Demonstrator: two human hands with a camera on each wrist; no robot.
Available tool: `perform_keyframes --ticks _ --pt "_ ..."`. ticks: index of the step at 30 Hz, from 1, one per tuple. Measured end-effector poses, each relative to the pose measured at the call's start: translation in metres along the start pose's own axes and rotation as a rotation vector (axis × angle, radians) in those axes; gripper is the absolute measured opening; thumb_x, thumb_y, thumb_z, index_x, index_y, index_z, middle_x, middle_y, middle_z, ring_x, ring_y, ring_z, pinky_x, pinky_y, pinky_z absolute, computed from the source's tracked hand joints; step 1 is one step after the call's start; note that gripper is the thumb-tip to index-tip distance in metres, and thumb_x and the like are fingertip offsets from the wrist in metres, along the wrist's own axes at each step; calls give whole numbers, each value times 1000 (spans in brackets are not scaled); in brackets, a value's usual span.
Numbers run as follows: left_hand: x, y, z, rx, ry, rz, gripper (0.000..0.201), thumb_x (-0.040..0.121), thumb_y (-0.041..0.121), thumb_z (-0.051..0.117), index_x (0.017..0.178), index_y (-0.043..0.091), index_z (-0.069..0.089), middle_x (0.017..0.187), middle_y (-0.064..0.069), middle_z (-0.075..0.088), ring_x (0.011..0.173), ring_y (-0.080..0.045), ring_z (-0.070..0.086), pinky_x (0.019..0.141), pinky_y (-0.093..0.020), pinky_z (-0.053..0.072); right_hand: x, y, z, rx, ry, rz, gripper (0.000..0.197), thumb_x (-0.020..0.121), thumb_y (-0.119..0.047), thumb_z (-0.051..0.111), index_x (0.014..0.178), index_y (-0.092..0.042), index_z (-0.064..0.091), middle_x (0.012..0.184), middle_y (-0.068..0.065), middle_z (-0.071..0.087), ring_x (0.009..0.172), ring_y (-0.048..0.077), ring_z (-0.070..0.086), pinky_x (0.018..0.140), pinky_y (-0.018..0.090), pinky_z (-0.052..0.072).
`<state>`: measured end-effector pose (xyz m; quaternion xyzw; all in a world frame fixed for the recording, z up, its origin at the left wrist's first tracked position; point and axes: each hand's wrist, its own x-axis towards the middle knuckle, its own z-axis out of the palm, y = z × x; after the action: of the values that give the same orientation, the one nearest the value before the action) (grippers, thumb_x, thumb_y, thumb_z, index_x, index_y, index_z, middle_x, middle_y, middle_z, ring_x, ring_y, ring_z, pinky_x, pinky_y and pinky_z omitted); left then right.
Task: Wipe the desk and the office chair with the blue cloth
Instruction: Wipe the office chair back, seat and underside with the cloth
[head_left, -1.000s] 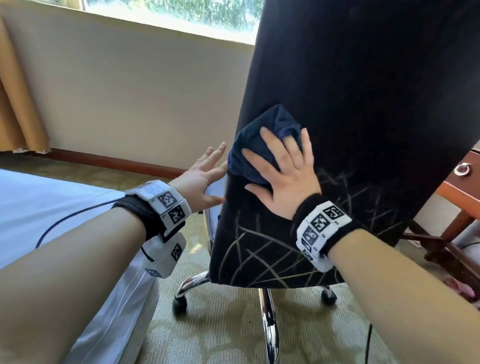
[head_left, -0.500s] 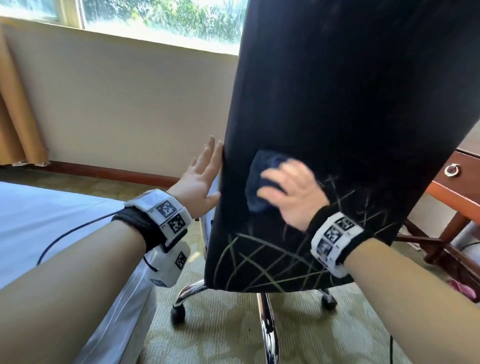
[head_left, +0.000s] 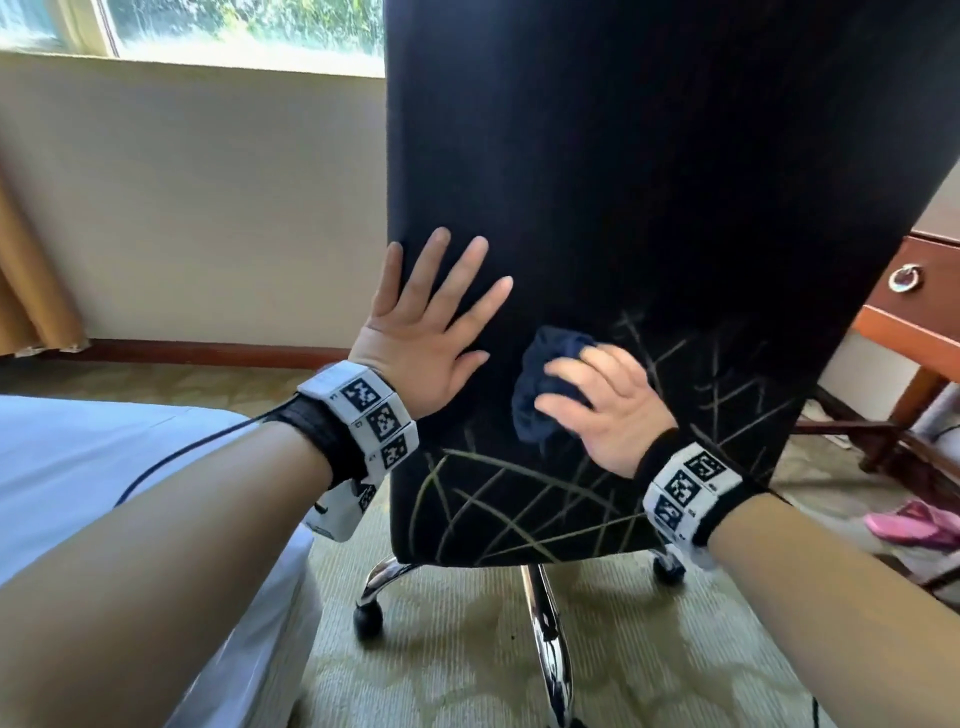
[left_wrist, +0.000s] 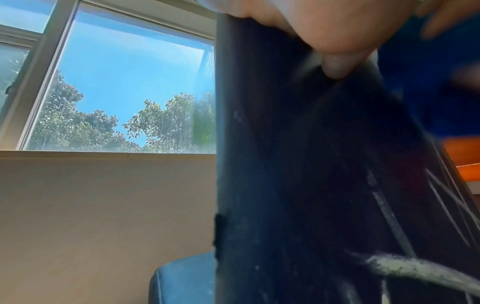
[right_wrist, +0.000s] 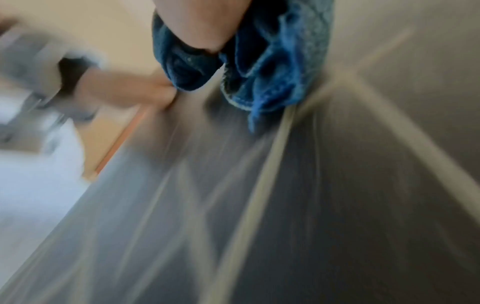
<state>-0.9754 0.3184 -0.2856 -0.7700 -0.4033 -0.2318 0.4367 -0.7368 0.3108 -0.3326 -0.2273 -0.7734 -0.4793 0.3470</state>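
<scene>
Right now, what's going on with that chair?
A person is wiping the back of the black office chair. The right hand presses the bunched blue cloth against the lower backrest, while the left hand rests flat, fingers spread, near the backrest's left edge. The wooden desk stands beyond, to the right.

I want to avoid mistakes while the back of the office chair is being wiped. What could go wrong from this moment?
1. The office chair stands on casters; only the flat left hand braces it, so it may roll or swivel away.
2. The blue cloth is bunched under the right hand, so it may skip parts of the backrest.
</scene>
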Motion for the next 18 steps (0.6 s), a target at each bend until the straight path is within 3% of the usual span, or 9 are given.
perform_keyframes --ticks 3,8,12,15,18 --pt "-2 -3 5 -2 49 -17 67 87 47 45 144 20 25 149 -16 14 135 -45 7 109 -58 -2 43 39 -17 -66 199 226 35 74 -6 54 103 -24 51 120 3 40 111 28 35 103 39 27" --pt "-4 -11 10 36 44 -30 66 88 48 42 144 19 25 149 -18 13 133 -47 9 110 -56 -5 34 35 1 -77 141 290 39 69 -12 58 104 -26 50 122 3 39 112 29 36 102 42 27" --pt "-7 -20 13 18 2 -59 70 86 51 43 145 19 22 148 -17 12 133 -47 8 109 -55 -6 -27 -8 19 -58 -48 153 38 67 -13 54 102 -28 50 119 1 43 109 27 41 107 39 21" --pt "-10 -21 10 -8 -58 -106 88 79 59 54 145 17 14 150 -17 4 134 -45 2 109 -54 -9 -40 -13 15 8 -153 -40 38 69 -9 47 103 -27 49 121 1 42 111 25 42 108 37 20" --pt "-9 -10 5 -98 -55 -207 90 74 61 55 142 14 19 149 -24 4 135 -45 -1 110 -53 -10 -4 7 0 38 1 -49 34 77 -3 41 102 -25 50 120 1 43 110 25 42 106 37 25"
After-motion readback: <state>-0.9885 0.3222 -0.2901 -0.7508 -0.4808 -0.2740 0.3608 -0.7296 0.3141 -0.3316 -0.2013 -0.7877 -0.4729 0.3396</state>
